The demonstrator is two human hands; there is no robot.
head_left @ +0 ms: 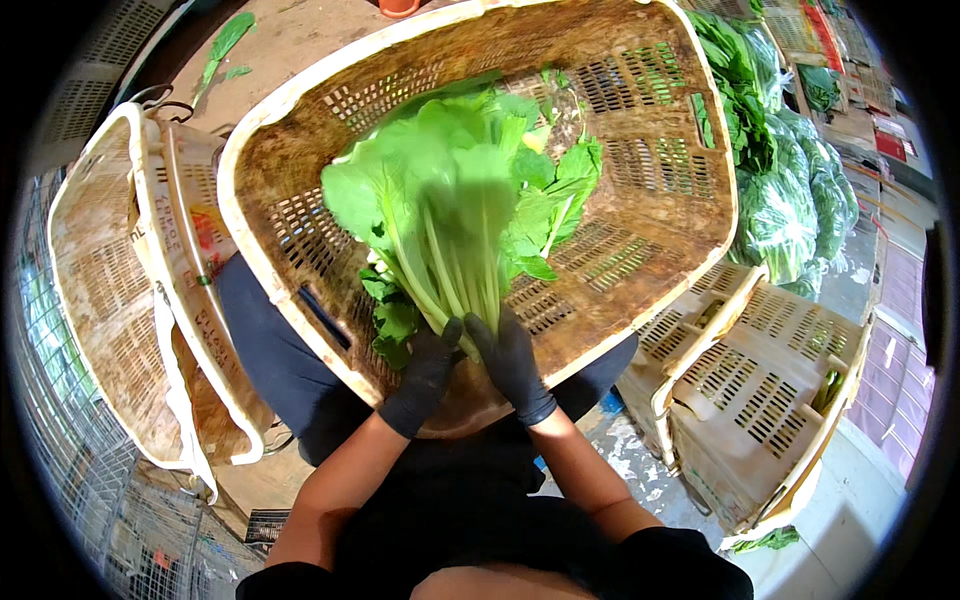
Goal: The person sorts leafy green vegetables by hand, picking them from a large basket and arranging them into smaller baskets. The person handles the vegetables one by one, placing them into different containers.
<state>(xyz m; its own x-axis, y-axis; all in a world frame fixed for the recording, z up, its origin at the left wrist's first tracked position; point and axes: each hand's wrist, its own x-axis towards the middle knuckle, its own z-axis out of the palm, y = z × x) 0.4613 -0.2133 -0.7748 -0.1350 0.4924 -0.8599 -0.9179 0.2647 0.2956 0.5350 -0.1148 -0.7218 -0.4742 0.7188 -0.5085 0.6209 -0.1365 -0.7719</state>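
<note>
Both my hands wear dark gloves and meet at the near side of a large, brown-stained plastic crate tilted toward me between my legs. My left hand is closed around the stem ends of a bunch of leafy greens. Pressed to the same stems from the other side is my right hand, thumbs close together. The stalks point toward me and the broad leaves fan out away from me, some blurred by motion. More loose green leaves lie in the crate beside and behind the bunch.
A stained crate stands on edge at my left, by wire mesh cages. Pale crates sit at my right. Bagged greens are heaped at the far right. A loose leaf lies on the brown ground beyond.
</note>
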